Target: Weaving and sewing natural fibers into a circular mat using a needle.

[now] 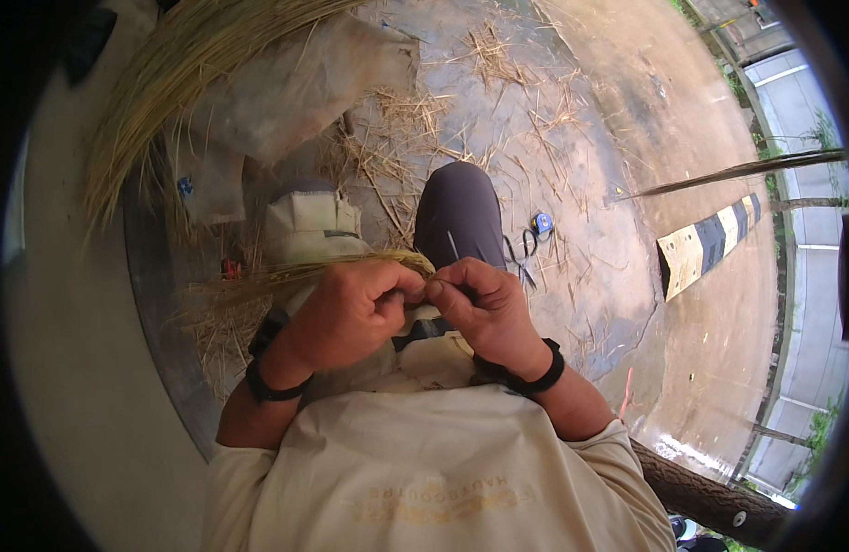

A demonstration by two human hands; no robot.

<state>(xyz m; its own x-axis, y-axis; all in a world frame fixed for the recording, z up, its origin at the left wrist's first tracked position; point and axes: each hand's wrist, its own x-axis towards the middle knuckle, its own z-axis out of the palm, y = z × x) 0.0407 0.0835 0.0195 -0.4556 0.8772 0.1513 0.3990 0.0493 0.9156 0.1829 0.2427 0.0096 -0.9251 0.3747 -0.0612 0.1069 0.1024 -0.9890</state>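
One shirt (434,460) — two hands (349,304) (489,302) meet at one straw bundle (305,270).

Shirt (424,451), six o'clock: cream, short sleeves (618,469), faded yellow print (438,506). Wristbands (553,368), two, black: eight, four o'clock. Trousers (459,202), one o'clock: dark grey.

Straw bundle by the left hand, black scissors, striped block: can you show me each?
Straw bundle (300,272): head view, on its stems.
Black scissors (521,261): head view, near where the handles meet.
Striped block (711,241): head view, on a dark band.
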